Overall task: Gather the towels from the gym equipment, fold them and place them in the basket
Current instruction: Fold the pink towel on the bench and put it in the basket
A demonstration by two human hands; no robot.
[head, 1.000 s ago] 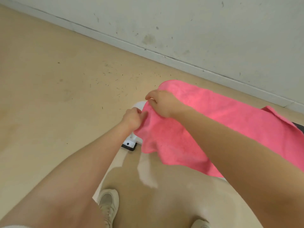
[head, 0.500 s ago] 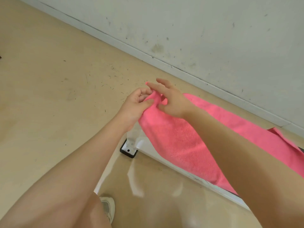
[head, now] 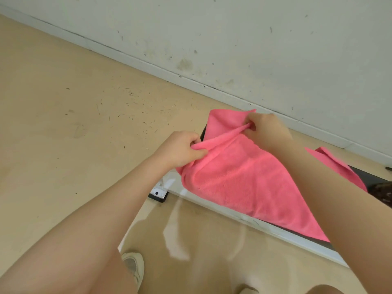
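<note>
- The beige floor [head: 63, 134] is filling the left of the view, flecked with small dark specks.
- A light shoe [head: 132, 266] is showing near the bottom edge.
- The left hand [head: 180, 150] is gripping one gathered edge of the pink towel [head: 244, 177], fingers curled and pinching the cloth against the thumb.
- The towel is lying draped over a low piece of gym equipment with a white frame [head: 275, 229] and black corner foot [head: 158, 195], just beside the wall [head: 254, 49].
- The right hand [head: 267, 129] is pinching the same towel edge farther along, fingers curled round a raised fold.
- No brand, label or writing is showing legibly anywhere.
</note>
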